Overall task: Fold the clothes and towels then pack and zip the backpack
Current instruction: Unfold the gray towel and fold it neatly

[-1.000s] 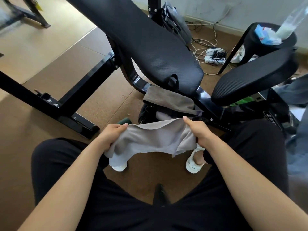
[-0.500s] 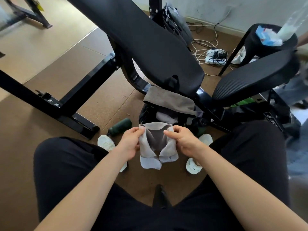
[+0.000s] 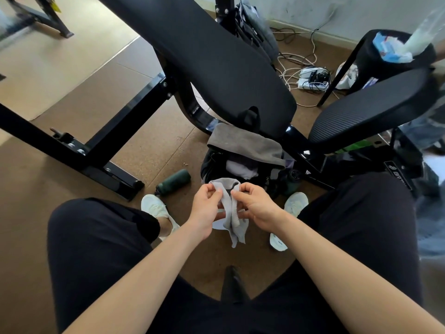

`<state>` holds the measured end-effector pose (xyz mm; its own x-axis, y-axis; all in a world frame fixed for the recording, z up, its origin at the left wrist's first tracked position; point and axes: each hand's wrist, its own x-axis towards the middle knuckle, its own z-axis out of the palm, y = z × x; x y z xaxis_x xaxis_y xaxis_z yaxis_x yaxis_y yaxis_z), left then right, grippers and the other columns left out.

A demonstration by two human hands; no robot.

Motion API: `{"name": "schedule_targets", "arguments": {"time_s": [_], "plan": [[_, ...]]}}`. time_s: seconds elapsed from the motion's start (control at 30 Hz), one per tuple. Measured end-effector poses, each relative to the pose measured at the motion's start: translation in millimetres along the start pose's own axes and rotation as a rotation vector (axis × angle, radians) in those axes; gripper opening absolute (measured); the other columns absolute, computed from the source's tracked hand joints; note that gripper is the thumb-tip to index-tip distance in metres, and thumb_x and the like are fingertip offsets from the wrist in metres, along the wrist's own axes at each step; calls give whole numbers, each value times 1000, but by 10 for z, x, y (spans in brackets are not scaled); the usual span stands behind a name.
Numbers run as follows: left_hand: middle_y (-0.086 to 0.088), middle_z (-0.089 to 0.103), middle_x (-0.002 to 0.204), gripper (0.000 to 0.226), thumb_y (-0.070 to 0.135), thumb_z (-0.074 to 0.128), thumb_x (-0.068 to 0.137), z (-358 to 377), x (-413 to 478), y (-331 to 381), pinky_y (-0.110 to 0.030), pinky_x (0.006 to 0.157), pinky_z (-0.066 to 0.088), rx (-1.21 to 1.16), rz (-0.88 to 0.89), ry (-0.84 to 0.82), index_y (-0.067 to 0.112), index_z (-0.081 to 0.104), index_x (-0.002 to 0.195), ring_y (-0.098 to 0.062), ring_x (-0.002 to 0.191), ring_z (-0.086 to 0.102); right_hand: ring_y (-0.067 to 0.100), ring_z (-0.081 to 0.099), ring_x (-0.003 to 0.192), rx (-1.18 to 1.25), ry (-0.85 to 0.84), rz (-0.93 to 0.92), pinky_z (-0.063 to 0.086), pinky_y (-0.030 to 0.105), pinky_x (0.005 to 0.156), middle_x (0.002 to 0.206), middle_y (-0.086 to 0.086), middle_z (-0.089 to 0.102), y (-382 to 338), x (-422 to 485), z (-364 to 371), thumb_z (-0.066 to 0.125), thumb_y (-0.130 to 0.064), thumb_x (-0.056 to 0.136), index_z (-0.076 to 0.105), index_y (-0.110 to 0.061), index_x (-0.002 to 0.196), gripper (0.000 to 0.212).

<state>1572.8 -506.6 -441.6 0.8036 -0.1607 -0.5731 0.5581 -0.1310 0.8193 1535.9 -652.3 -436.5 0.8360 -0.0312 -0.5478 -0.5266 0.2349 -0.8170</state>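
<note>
A small light grey cloth (image 3: 231, 213) hangs folded in half between my knees. My left hand (image 3: 207, 208) pinches its left edge and my right hand (image 3: 252, 204) pinches its right edge, the two hands almost touching. Just beyond them the black backpack (image 3: 212, 165) stands open on the floor with white and dark clothes inside. A darker grey towel (image 3: 245, 144) is draped over the backpack's far rim. The lower part of the backpack is hidden behind my hands.
A black bench pad (image 3: 216, 61) slopes over the backpack, with its steel frame (image 3: 96, 150) to the left. A dark green bottle (image 3: 173, 180) lies on the cork floor. A second pad (image 3: 370, 112), a stool (image 3: 395, 56) and cables (image 3: 310, 78) lie to the right.
My hands have come together from wide apart, folding the stretched grey cloth in half and then narrower. The cloth now hangs down between both hands.
</note>
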Motion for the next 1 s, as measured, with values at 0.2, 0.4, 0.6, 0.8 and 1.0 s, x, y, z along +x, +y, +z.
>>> {"name": "schedule_targets", "arguments": {"time_s": [0.2, 0.4, 0.6, 0.8, 1.0], "plan": [[-6, 73, 105, 16, 23, 55, 105, -1, -7, 21, -31, 72, 59, -12, -5, -4, 16, 65, 115, -19, 93, 73, 19, 71, 70, 22, 0, -11, 58, 31, 64, 85, 11, 67, -6, 12, -10, 60, -13, 101, 58, -6, 106, 9], [-8, 77, 93, 15, 15, 69, 96, -63, -46, 55, -24, 73, 57, -46, 50, -236, 7, 76, 106, -20, 91, 73, 17, 66, 66, 105, 40, 20, 59, 30, 62, 82, 11, 65, -16, 43, -55, 60, -6, 100, 59, -3, 104, 5], [0, 75, 118, 58, -1, 85, 77, -146, -21, 20, -35, 95, 58, 208, 284, -335, 21, 67, 127, -15, 116, 69, 24, 70, 73, 280, 101, 27, 60, 32, 66, 83, 14, 64, -27, 91, -85, 57, 0, 100, 57, -4, 95, 6], [11, 76, 112, 35, -1, 70, 91, -179, 4, 52, -30, 95, 58, 438, 531, -151, 21, 76, 117, -3, 109, 69, 23, 69, 75, 182, 99, -32, 62, 33, 70, 84, 13, 64, -88, 101, -161, 56, 8, 94, 60, -4, 102, 15], [12, 76, 96, 36, -11, 64, 89, -337, 7, 236, -16, 86, 52, 457, 635, -156, 21, 77, 98, -7, 101, 71, 12, 69, 89, -535, 69, -302, 57, 25, 75, 97, 2, 73, -76, 128, -231, 65, 6, 81, 72, -17, 100, 30]]}}
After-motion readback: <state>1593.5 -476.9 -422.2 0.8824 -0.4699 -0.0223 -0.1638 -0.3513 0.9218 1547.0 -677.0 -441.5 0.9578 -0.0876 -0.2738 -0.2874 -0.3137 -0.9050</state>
